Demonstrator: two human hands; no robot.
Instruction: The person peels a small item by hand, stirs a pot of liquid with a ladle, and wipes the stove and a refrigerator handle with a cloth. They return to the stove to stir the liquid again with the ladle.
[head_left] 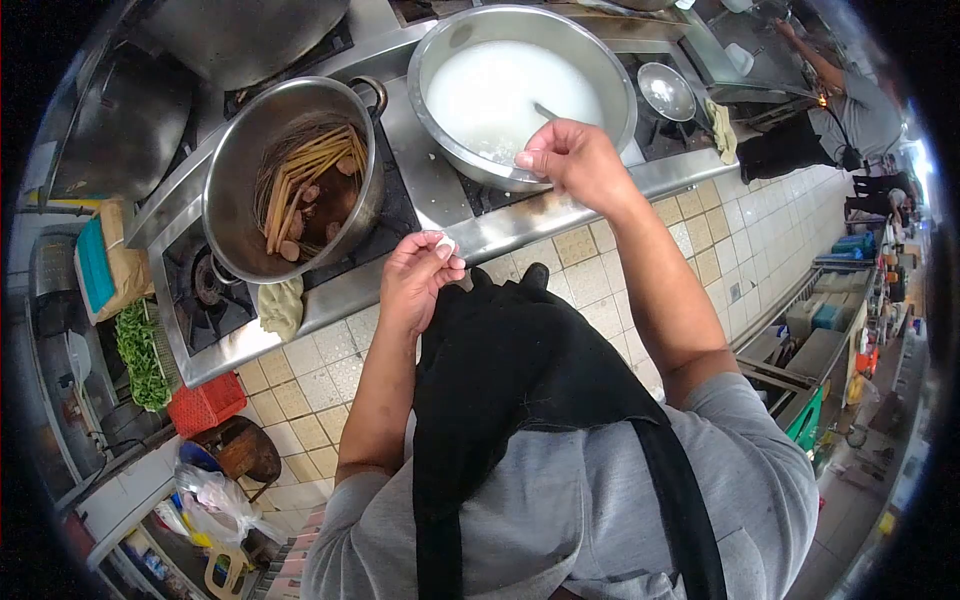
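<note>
A wide metal basin (425, 122) on the stove holds cloudy white liquid (510, 85). A dark handle-like piece (545, 111) sticks up from the liquid, just behind my right hand (585, 165). That hand is over the basin's near rim, thumb and fingers pinched together; whatever is between them is too small to make out. Lower and to the left, my left hand (415, 280) grips a small white piece (446, 243) in its fingertips, in front of the stove edge. Left of it stands a deep steel pot (225, 190) with yellowish stalks (290, 185) and brown round pieces in dark liquid.
A strainer (667, 91) rests on the right burner, near a cloth (722, 132). Another cloth (281, 306) hangs at the stove's front edge. Green vegetables (142, 355) and a red crate (205, 403) are at left. A person (865, 120) stands at far right.
</note>
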